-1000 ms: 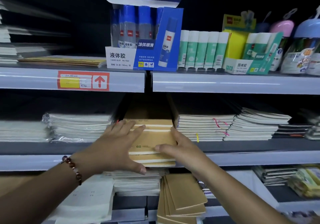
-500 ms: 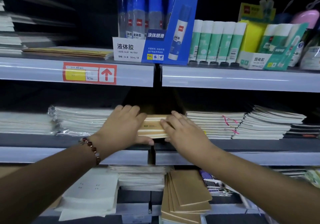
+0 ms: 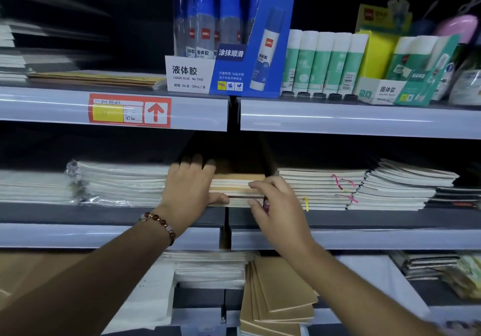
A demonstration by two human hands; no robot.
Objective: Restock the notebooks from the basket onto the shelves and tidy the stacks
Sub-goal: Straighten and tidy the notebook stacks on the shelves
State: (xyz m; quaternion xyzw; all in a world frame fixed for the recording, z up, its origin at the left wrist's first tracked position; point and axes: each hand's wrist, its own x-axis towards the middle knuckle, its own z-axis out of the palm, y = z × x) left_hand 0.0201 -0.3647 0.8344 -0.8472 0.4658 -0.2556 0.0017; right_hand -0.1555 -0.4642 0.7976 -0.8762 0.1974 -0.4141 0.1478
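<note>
A stack of brown kraft notebooks (image 3: 238, 188) lies on the middle shelf (image 3: 112, 235), pushed in between a plastic-wrapped white stack (image 3: 117, 182) and a white notebook stack (image 3: 322, 187). My left hand (image 3: 188, 187) grips the brown stack's left end, fingers laid over its top and thumb under its front edge. My right hand (image 3: 276, 203) touches the stack's right front corner with curled fingertips. The basket is out of sight.
The shelf above carries a blue liquid glue box (image 3: 229, 47) and green glue sticks (image 3: 325, 62). More white notebooks (image 3: 398, 187) lie at the right. Below, loose brown notebooks (image 3: 278, 296) and white pads (image 3: 208, 268) sit on the lower shelf.
The brown stack has slid from overhanging the shelf edge to deep on the shelf. Both hands followed it inward and upward in the view.
</note>
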